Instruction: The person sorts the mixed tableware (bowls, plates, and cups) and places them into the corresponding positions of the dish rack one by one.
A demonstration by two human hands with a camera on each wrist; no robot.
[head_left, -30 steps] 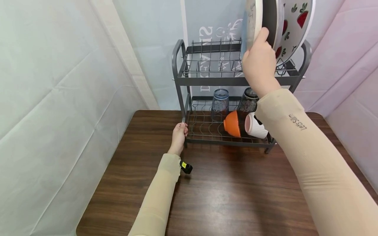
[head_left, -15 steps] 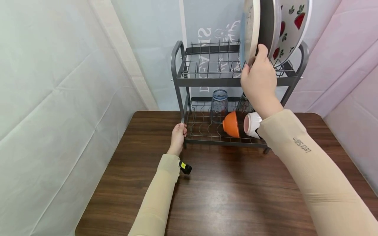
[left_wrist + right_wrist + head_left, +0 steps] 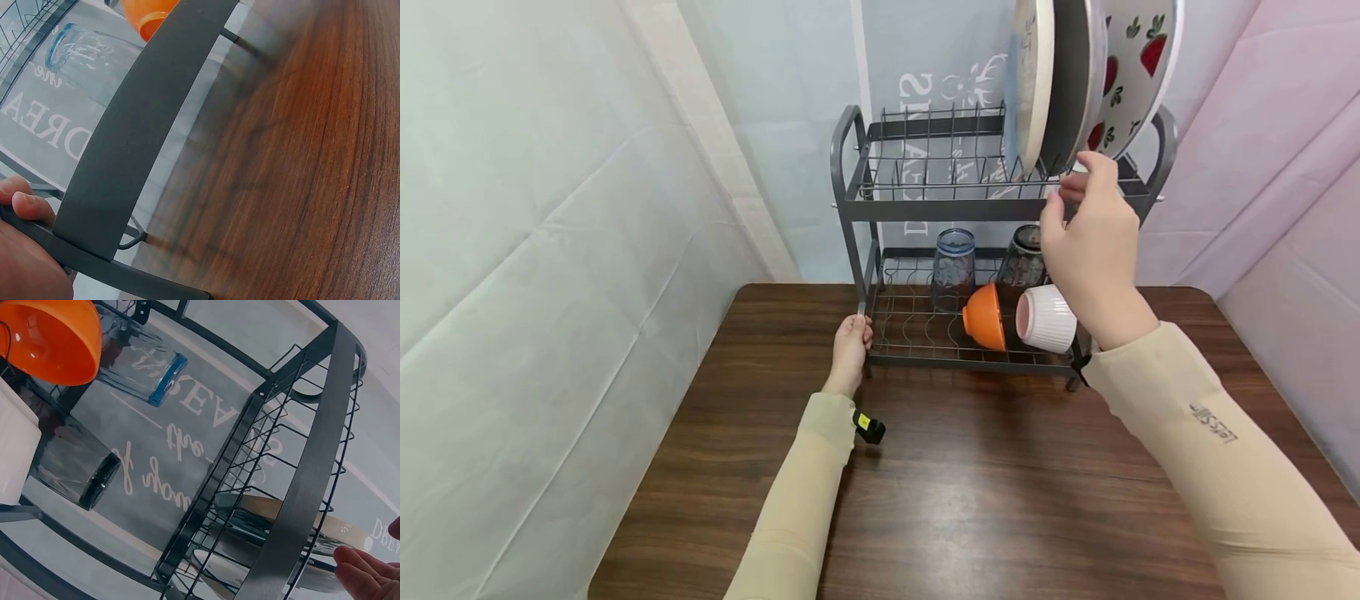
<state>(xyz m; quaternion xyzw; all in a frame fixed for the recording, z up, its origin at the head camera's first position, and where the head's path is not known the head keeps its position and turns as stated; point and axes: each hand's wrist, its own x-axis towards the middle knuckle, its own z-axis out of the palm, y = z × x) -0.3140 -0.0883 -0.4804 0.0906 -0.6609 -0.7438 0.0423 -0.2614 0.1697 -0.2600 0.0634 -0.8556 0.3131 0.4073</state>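
A dark grey two-tier dish rack (image 3: 940, 210) stands at the back of the table. My left hand (image 3: 852, 350) grips its lower left post; the left wrist view shows the fingers (image 3: 28, 206) wrapped over the dark bar. Upright on the upper tier, toward the right, stand a cream-edged plate (image 3: 1043, 92), a grey plate (image 3: 1075, 92) and a white plate with strawberries (image 3: 1138, 75). My right hand (image 3: 1097, 250) is just below and in front of them, fingers loosely bent, holding nothing. In the right wrist view its fingertips (image 3: 359, 565) show near the plates' edges.
The lower tier holds a blue glass (image 3: 955, 267), a dark glass (image 3: 1024, 258), an orange bowl (image 3: 985, 317) on its side and a white ribbed cup (image 3: 1052, 319) on its side. Fabric walls (image 3: 550, 250) enclose the brown wooden table (image 3: 962, 500).
My right hand has come off the edge of the cream-edged plate and moved down and to the right. That plate now stands by itself in the rack. The left hand keeps its grip.
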